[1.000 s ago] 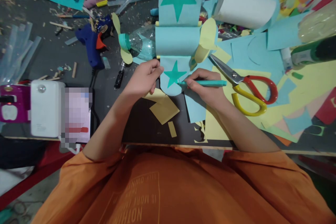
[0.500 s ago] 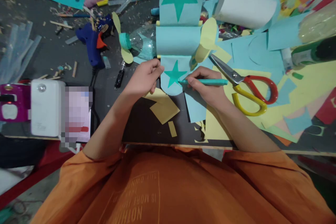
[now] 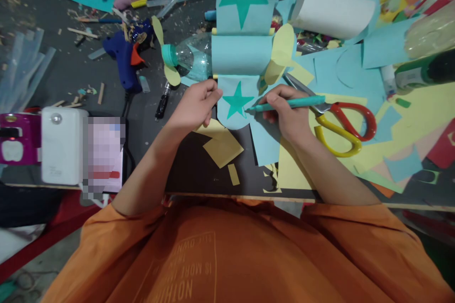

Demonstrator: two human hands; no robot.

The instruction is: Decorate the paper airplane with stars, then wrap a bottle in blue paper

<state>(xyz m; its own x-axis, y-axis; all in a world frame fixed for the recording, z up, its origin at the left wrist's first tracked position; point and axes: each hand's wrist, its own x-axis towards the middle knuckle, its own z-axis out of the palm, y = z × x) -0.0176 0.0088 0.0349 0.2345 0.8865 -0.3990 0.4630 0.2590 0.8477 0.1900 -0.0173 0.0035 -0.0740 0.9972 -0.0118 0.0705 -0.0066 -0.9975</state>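
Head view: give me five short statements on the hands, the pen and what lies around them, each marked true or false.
1. The right hand holds a teal pen. True.
2. The left hand holds the pen too. False: its thumb is at the left edge of the light-blue flap.
3. The star on that flap is red. False: it is green.
4. The scissors have one red and one yellow handle. True.
5. The white tube stands upright. False: it lies on its side.
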